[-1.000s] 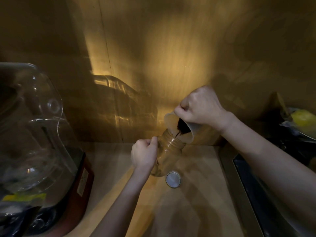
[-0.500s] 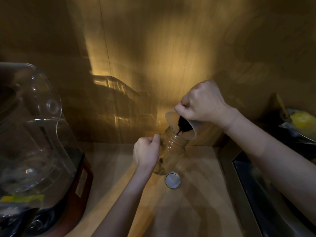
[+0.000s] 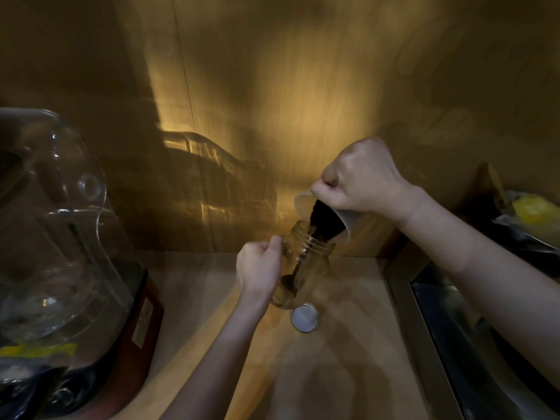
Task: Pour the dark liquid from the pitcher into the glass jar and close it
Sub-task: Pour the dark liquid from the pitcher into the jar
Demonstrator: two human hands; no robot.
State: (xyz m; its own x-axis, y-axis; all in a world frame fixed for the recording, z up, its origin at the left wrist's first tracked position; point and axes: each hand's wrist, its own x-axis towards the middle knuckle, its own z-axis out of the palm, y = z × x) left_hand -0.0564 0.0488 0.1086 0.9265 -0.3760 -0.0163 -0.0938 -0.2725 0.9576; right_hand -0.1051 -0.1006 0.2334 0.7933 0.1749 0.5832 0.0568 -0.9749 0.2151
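Note:
A clear glass jar (image 3: 306,268) stands tilted on the wooden counter, its threaded mouth open toward the right. My left hand (image 3: 257,268) grips its left side. Above it my right hand (image 3: 360,180) holds a pale pitcher (image 3: 339,221) tipped steeply down over the jar's mouth. Dark liquid (image 3: 322,219) runs from the pitcher's lip in a thin stream into the jar, and a little pools at the jar's bottom. The jar's round metal lid (image 3: 304,318) lies flat on the counter just in front of the jar.
A large clear blender jug on a red base (image 3: 60,237) fills the left side. A steel sink (image 3: 485,344) runs along the right, with a yellow object (image 3: 536,210) in a dish behind it. A wooden wall (image 3: 272,101) closes the back.
My right hand has risen and tipped the pitcher further. The dark stream now reaches down into the jar. My left hand keeps its hold on the jar.

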